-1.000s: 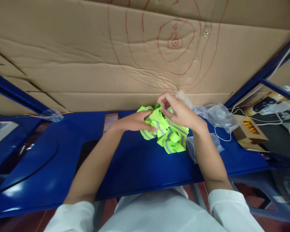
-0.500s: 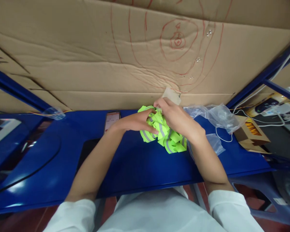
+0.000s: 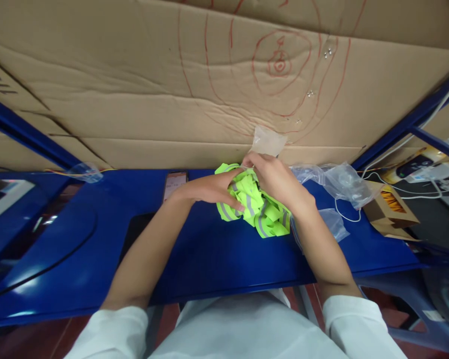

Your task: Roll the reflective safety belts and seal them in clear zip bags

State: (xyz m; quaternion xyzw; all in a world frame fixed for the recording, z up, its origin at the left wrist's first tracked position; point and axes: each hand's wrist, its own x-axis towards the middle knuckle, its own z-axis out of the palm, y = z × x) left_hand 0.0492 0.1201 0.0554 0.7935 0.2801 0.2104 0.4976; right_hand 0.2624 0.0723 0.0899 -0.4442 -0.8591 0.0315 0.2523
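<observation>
Cloudy translucent plastic sheet or bag (image 3: 269, 141) now stands higher above right hand (image 3: 276, 177) than half second ago; hand apparently busy with plastic beside bundle. Right fingers close together, exact grip hidden. Left hand (image 3: 211, 189) holds neon-yellow fabric bundle with grey stripes (image 3: 251, 202), thumb in front, on blue glossy counter (image 3: 217, 259). Brown cardboard panel (image 3: 134, 99): dark print, perhaps "110", cut off; red hand-drawn rings. No brand legible.

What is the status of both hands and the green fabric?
Left hand on crumpled green fabric. Right hand at its far side, beside whitish plastic. Clear plastic bags close by, right.
</observation>
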